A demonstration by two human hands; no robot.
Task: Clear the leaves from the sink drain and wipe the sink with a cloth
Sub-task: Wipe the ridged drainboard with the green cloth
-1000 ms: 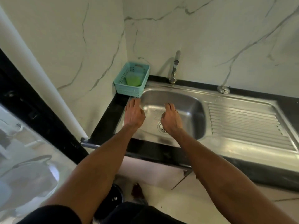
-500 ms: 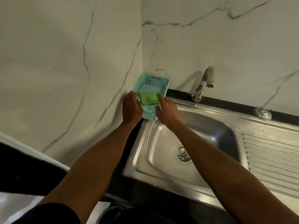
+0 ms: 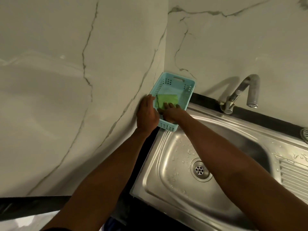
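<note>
A folded green cloth (image 3: pixel 168 100) lies inside a turquoise plastic basket (image 3: pixel 175 84) in the corner behind the steel sink (image 3: pixel 168 165). My right hand (image 3: pixel 171 111) reaches into the basket with its fingertips resting on the cloth's near edge. Whether the fingers grip the cloth is hidden. My left hand (image 3: pixel 147 114) presses flat against the basket's left side, next to the wall. The round drain (image 3: pixel 199 170) in the wet basin shows its holes, with no leaves visible on it.
A curved chrome tap (image 3: pixel 241 93) stands behind the basin. A ribbed draining board (image 3: pixel 295 174) runs to the right, with a round metal strainer (image 3: pixel 305 133) at the frame edge. Marble walls close off the left and back. Black countertop borders the sink.
Both hands left the basin and travelled up to the basket in the corner. The right hand now sits deeper in the basket, on the cloth. My view moved closer and to the left.
</note>
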